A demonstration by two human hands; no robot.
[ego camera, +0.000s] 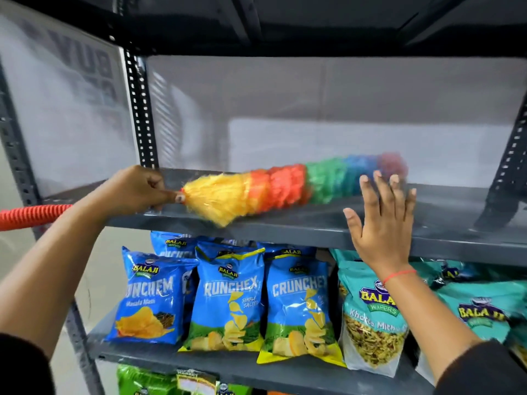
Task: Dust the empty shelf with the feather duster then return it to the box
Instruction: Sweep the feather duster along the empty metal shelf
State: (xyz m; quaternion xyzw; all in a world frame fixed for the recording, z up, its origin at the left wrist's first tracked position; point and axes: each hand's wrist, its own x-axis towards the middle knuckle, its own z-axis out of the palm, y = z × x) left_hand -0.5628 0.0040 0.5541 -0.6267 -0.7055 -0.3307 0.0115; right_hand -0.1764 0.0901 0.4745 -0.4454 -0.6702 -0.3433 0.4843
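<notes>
On the grey empty shelf [328, 220], just past the left hand [134, 192]: feather duster [285, 186] lying lengthwise, head blurred. Left hand fisted tight around the duster's neck, right where the yellow tuft begins; orange ribbed handle [31, 215] trailing back behind the fist, off the shelf's left end. Beyond the grip, bands of yellow, orange, green, blue, then purple at the far tip. Right hand [382, 220] flat and spread wide, holding nothing, fingertips beside the blue and purple end, palm over the shelf's front lip. Below both hands, on the next tier: blue chip bags [228, 300] and teal snack bags [370, 317] standing upright.
</notes>
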